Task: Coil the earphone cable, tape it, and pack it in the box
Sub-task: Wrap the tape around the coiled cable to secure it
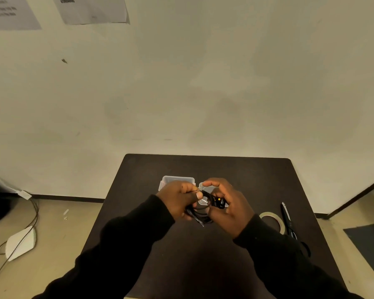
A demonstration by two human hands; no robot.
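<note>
Both hands meet above the middle of the dark table (203,255) around a bundle of black earphone cable (200,211). My left hand (178,199) pinches the coil at its upper left with thumb and fingers. My right hand (229,206) curls round the right side, where an earbud with a yellow dot (219,200) shows. A small strip of clear tape seems to hang at the bottom of the bundle. Behind the hands stands the clear plastic box (177,180), with its clear lid (204,187) lying beside it, partly hidden.
A roll of tape (272,219) lies on the table to the right of my right hand, with black scissors (288,221) just beyond it. On the floor at the left are a white object (20,244) and a thin cable. A wall rises behind the table.
</note>
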